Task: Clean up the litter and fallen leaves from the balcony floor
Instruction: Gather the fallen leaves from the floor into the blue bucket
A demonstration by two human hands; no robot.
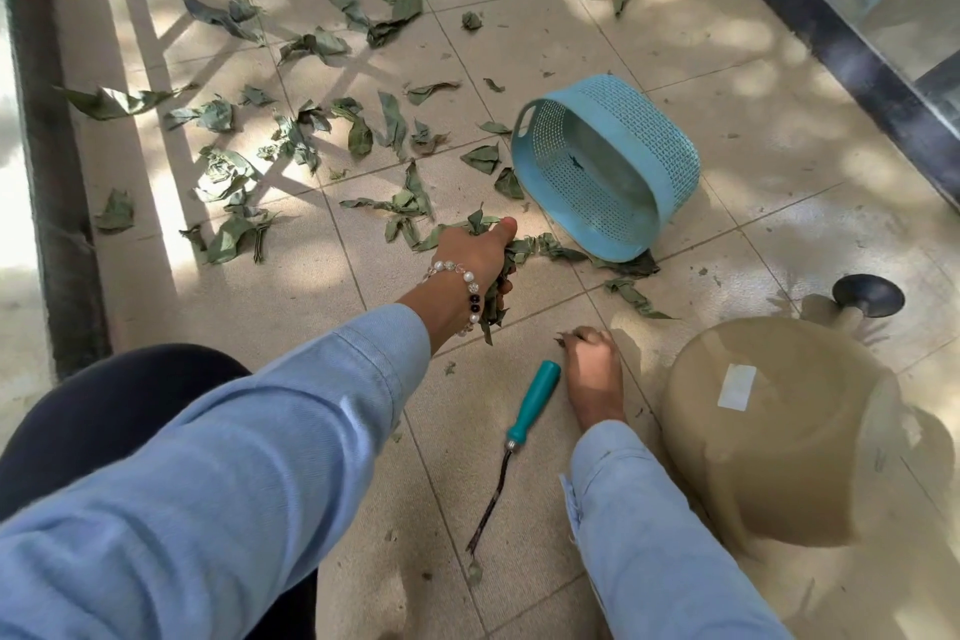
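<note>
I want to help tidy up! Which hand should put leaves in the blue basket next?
The left hand. It already grips a bunch of leaves and is close to the open mouth of the tipped blue basket. The right hand rests on the floor near the tool, with at most a scrap.

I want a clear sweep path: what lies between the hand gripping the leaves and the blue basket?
In the head view, crumpled leaves trail across the tile from the left hand to the rim of the tipped basket; nothing else.
</note>
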